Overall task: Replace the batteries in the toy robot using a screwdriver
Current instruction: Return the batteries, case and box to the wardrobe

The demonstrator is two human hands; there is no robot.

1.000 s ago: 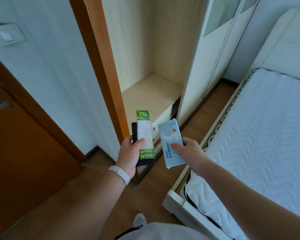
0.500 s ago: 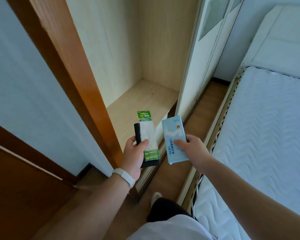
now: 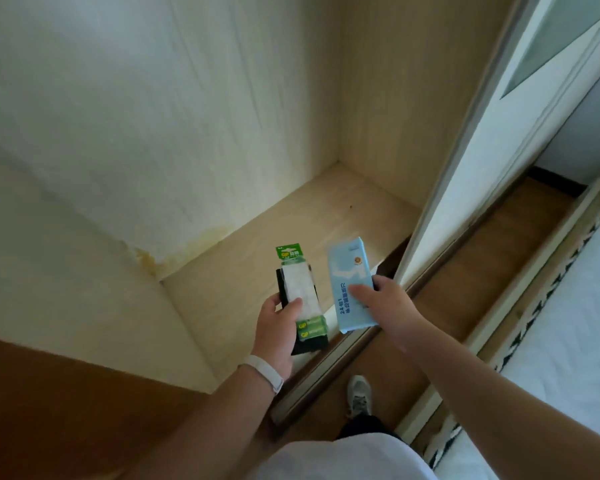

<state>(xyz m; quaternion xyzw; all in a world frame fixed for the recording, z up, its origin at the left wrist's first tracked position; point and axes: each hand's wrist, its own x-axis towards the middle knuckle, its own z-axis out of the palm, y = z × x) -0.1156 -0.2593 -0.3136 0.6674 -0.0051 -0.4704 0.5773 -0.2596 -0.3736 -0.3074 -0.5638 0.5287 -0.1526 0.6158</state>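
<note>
Nearest the wardrobe shelf's (image 3: 309, 216) front edge, a grey shoe (image 3: 359, 396) stands on the wooden floor (image 3: 482, 271). Above it, two bare forearms reach toward the shelf, the left one wearing a white wristband (image 3: 262, 372). The left hand (image 3: 276, 332) hangs over the front of the shelf. Its thumb is clamped across a green battery pack (image 3: 300, 292), which lies stacked on a flat black case (image 3: 282, 285) with the fingers curled underneath. Just right of it, also over the shelf's front edge, the right hand (image 3: 388, 306) pinches a pale blue box (image 3: 350, 271), thumb on the face and fingers behind. The box is printed "24", so it is probably the screwdriver set. Beyond the hands the shelf runs back bare to the pale back corner. A white sliding door (image 3: 482, 168) closes off its right side, and a bed (image 3: 575, 306) lies well to the right, across the floor. The toy robot is nowhere in view, so the task looks barely begun. Batteries and probable tool are in hand, still packaged. No screw has been turned, no cover opened, and no cell swapped. Compared with half a second ago, the person has stepped closer and looks down more steeply. The orange door frame has dropped out of view on the left, the shelf now fills the middle, and both grips are unchanged.
</note>
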